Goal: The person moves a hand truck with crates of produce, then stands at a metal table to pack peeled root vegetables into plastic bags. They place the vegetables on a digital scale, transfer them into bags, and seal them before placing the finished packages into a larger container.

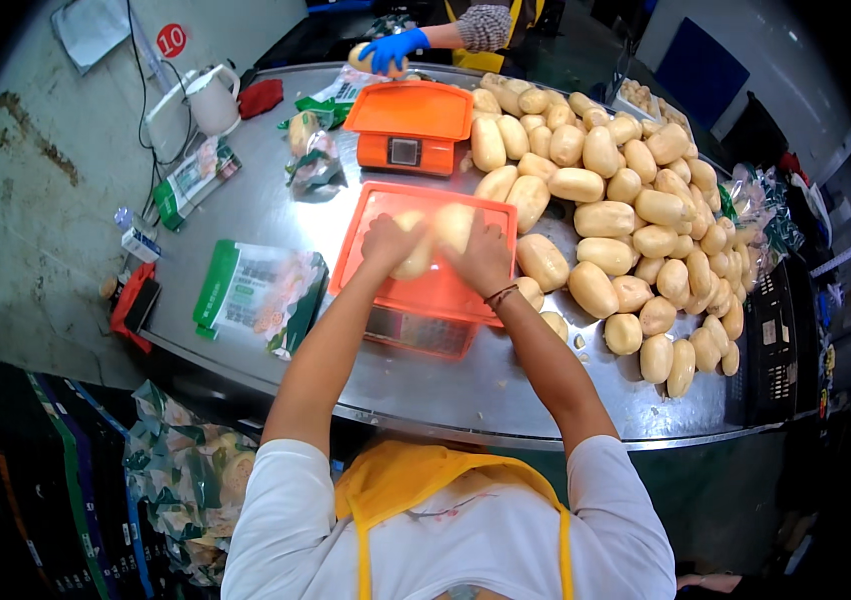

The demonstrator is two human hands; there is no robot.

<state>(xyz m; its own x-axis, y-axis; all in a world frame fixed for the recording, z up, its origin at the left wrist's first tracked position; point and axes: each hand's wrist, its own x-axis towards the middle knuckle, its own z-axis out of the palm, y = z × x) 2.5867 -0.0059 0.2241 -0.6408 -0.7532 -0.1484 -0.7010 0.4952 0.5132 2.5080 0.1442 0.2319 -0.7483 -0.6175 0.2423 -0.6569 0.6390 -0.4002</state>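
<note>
An orange weighing scale (366,207) with a wide tray stands in front of me on the metal table. Over its tray, my left hand (387,243) is closed around a pale lotus root segment (412,262). My right hand (484,254) grips another lotus root segment (454,224) beside it, slightly blurred by motion. The two roots lie side by side, close together. Whether they rest fully on the tray I cannot tell. To the right of the scale spreads a large heap of lotus root segments (606,218).
Left of the scale lies a flat green-and-white bag (258,290). Farther off are a second orange scale (408,126), a filled bag (314,150) and a white kettle (213,102). Across the table, a co-worker's blue-gloved hand (393,50) holds a root. Packed bags (196,480) sit below the table's left edge.
</note>
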